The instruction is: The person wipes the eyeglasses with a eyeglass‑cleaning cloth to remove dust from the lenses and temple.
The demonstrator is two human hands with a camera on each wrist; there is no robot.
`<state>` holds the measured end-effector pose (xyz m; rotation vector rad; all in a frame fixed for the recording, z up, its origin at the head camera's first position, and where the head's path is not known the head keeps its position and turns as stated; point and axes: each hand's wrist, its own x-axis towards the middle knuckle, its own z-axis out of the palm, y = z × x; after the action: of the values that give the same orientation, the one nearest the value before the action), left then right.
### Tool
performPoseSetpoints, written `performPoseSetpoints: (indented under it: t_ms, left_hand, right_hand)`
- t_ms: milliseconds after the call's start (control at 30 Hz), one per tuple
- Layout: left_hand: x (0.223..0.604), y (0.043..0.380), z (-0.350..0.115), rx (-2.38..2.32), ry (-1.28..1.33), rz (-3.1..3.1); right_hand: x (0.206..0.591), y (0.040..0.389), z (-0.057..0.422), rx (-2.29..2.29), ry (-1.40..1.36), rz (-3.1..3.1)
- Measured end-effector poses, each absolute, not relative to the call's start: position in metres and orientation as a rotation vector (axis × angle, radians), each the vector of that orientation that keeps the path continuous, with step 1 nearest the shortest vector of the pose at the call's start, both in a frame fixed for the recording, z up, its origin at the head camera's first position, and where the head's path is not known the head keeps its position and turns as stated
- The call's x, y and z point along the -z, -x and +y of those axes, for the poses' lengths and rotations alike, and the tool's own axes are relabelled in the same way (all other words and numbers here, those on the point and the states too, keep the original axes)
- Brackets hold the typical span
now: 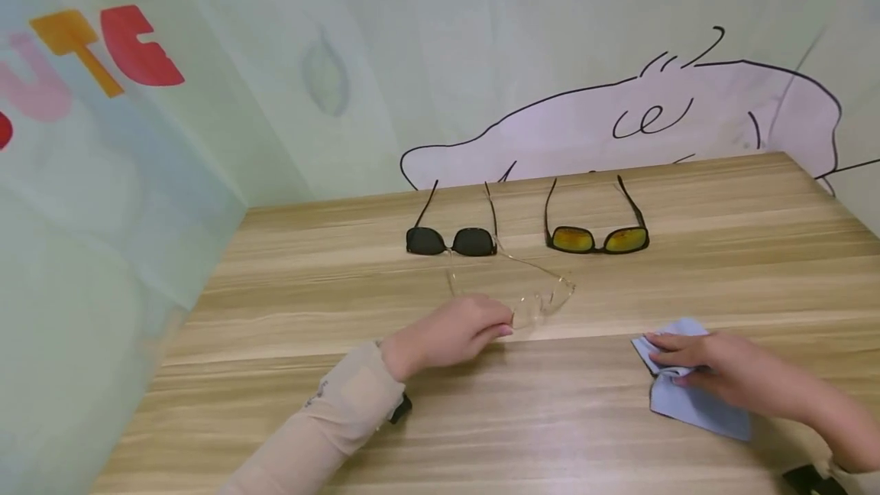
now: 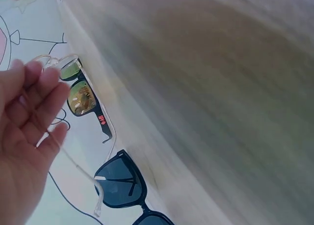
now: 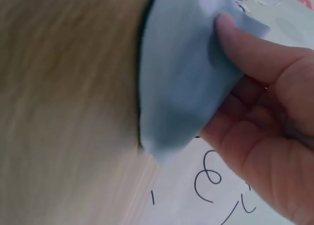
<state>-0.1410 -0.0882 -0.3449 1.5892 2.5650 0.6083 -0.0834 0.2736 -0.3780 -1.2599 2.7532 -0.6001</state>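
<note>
My left hand [image 1: 450, 331] pinches a pair of clear eyeglasses [image 1: 562, 290] with a thin pale frame, just over the wooden table. In the left wrist view, one slim temple [image 2: 78, 167] passes by the curled fingers and ends in a clear tip. The lenses stick out to the right of the hand in the head view; part of the frame is hidden behind the fingers. On the right, a light blue cloth [image 1: 708, 407] lies folded between the thumb and fingers of my right hand [image 1: 745, 373]. The right wrist view shows the thumb pressing on the cloth [image 3: 181, 78].
Black sunglasses with dark lenses [image 1: 473, 242] rest on the table [image 1: 309, 281] beyond my left hand, temples pointing back. To their right are black sunglasses with yellow mirrored lenses [image 1: 626, 240]. A printed sheet [image 1: 399, 59] rises behind the table's back edge.
</note>
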Motion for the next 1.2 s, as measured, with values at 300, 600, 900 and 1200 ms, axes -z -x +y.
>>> performPoseSetpoints:
  t_ms: [300,600,900,1200]
  left_hand:
    - [0.338,0.139,-0.092,-0.806,-1.662,2.562]
    - [0.333,0.14,-0.09,-1.002,-1.829,2.585]
    - [0.32,0.139,-0.087,-1.257,-1.902,2.724]
    - [0.311,0.132,-0.08,-1.614,-1.893,2.581]
  right_hand:
    - [0.371,0.083,0.271,0.883,1.151,2.695]
    - [0.353,0.077,0.259,1.191,0.702,2.685]
    - [0.323,0.075,0.237,1.397,0.328,2.752]
    - [0.29,0.06,0.18,1.759,0.697,3.213]
